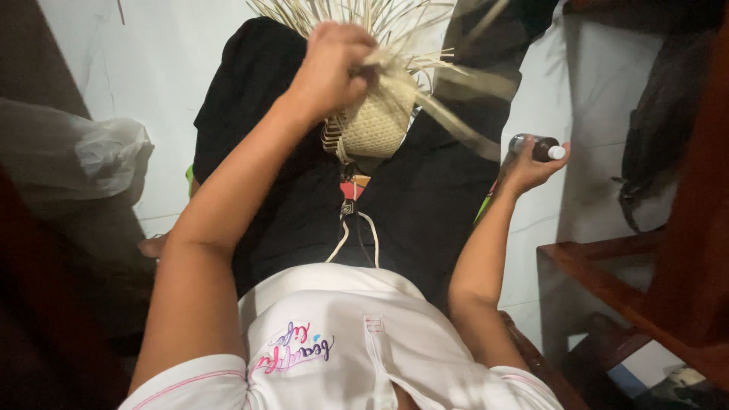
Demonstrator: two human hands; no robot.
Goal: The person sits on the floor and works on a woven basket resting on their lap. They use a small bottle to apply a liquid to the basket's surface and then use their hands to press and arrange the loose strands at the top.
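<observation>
Seen from above, a seated person in black trousers and a white shirt (334,342) has a half-woven straw basket (376,121) in the lap, loose pale strands fanning out toward twelve o'clock. The left hand (330,64) is closed over the basket's upper edge, gripping strands. The right hand (528,168), at three o'clock from the basket, holds a small dark bottle with a white cap (541,147). A clear plastic bag (76,156) lies on the white floor (163,68) at nine o'clock. A brown wooden chair (645,296) stands at four o'clock.

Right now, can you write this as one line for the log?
left hand: grips loose straw strips of woven basket on lap | right hand: holds small dark bottle | plastic bag beside
</observation>
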